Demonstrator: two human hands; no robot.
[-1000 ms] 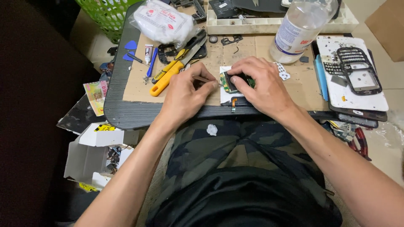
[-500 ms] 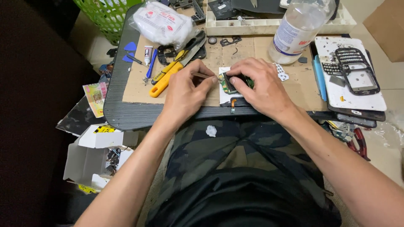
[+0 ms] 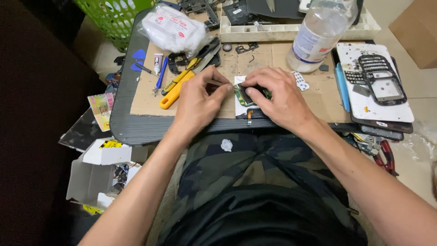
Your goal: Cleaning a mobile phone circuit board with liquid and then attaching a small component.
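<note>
My right hand (image 3: pixel 277 98) presses fingers down on the green circuit board (image 3: pixel 243 94), which lies on a white sheet at the cardboard's (image 3: pixel 268 59) near edge. My left hand (image 3: pixel 200 100) pinches a thin tool, its tip touching the board's left side. Yellow pliers (image 3: pixel 175 91) lie just left.
</note>
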